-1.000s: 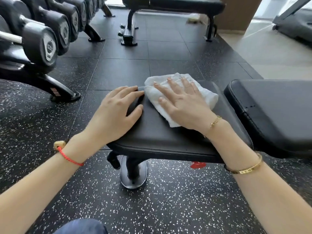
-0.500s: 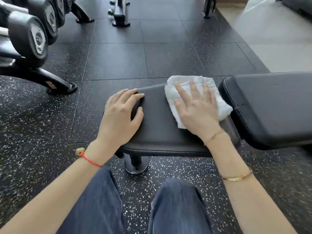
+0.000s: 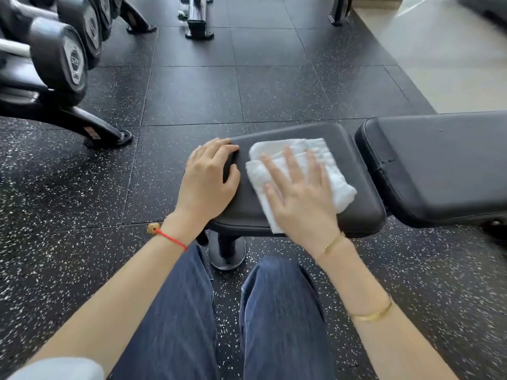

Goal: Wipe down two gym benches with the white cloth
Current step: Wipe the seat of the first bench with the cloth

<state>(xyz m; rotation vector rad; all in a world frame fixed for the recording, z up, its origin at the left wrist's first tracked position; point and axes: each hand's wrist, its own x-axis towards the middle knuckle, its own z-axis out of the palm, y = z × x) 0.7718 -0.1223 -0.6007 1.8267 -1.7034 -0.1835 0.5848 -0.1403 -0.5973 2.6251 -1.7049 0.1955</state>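
Floor: black rubber tiles with white flecks, seams visible, extending beyond and to both sides of the hands. Far right, beyond the hands: pale smooth flooring, brightly lit. Far left: dumbbell rack holding black dumbbells. Straight ahead, well beyond: black metal equipment feet.

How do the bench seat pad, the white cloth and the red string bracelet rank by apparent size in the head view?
1. Bench seat pad, largest.
2. White cloth, partly covered by the right hand.
3. Red string bracelet, smallest.
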